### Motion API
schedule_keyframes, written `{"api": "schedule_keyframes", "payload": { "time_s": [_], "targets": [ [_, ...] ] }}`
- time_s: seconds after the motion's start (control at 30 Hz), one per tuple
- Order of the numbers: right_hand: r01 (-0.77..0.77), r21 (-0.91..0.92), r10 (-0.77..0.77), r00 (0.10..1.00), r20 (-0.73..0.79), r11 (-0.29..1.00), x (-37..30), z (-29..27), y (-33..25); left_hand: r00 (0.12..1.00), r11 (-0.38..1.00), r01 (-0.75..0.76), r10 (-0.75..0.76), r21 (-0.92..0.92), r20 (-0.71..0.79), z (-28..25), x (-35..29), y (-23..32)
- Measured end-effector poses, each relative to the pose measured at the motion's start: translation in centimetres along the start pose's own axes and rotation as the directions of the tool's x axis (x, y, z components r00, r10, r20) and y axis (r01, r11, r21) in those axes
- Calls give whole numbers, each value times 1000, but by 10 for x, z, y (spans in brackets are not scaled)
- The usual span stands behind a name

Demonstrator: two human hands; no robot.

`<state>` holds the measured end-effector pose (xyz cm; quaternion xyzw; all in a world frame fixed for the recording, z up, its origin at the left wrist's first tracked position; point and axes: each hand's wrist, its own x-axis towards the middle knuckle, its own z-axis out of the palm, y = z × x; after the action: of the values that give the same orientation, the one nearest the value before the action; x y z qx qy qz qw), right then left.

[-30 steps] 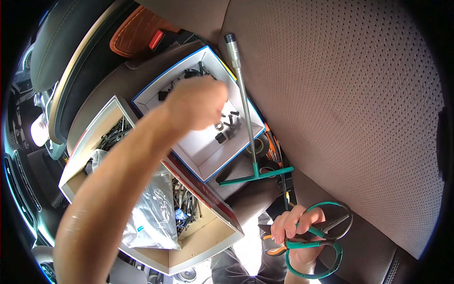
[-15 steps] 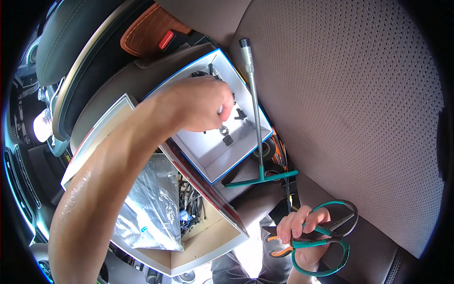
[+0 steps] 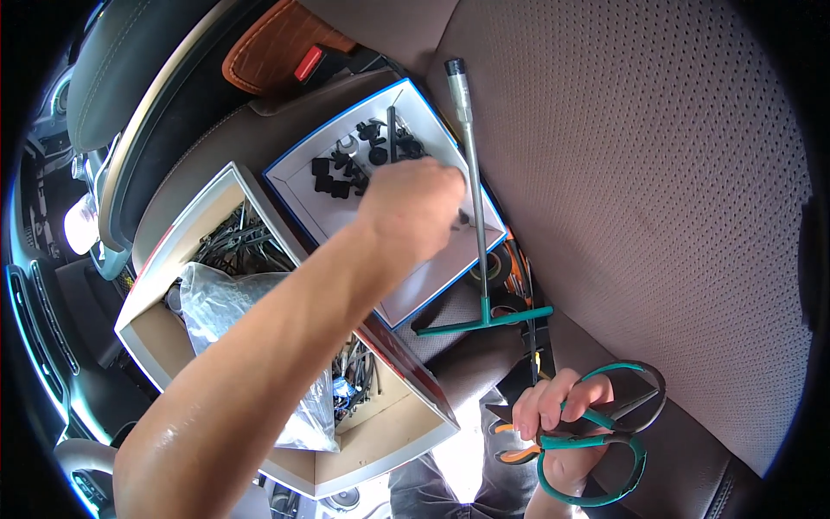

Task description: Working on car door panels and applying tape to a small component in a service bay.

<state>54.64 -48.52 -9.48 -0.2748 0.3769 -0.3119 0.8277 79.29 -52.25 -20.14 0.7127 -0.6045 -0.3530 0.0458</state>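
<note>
My left hand (image 3: pixel 413 206) reaches over a white box (image 3: pixel 389 313) with a blue rim. It is slightly blurred, and its fingers point down, mostly hidden behind its back. Several small black plastic clips (image 3: pixel 333 179) lie in the box, beside a wrench's pale open jaw (image 3: pixel 348 145). My right hand (image 3: pixel 562 411), lower right, is closed around scissors with large teal loop handles (image 3: pixel 638 467). Orange-and-black tool handles (image 3: pixel 519 454) show just behind that hand; I cannot tell whether it holds them too.
A T-handle socket wrench (image 3: pixel 477 216) lies along the box's right side. Nearer stands a larger cardboard box (image 3: pixel 363 471) with a clear plastic bag (image 3: pixel 212 303) and black cable ties (image 3: pixel 238 242). Tape rolls (image 3: pixel 497 270) lie by the perforated seat back (image 3: pixel 640 173).
My left hand has moved right and slightly nearer within the white box, uncovering the black clips on its left side. My right hand keeps its hold on the scissors.
</note>
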Motion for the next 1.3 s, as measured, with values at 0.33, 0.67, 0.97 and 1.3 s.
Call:
{"api": "schedule_keyframes", "payload": {
  "time_s": [0.33,0.67,0.97,1.3],
  "targets": [
    [-4,37,3,999,33,999,0,-4,1,1000,995,-16,16,100,-1,11,-3,11],
    [-14,229,22,999,-32,973,0,1,0,976,988,148,-153,-44,-153,37,-2,22],
    [27,-49,-26,999,31,998,0,0,3,962,923,-265,272,278,11,26,-2,-5],
    [12,-21,-12,999,-32,1000,-2,7,1,956,933,-293,282,-207,-82,-62,-69,7]
  ]
}}
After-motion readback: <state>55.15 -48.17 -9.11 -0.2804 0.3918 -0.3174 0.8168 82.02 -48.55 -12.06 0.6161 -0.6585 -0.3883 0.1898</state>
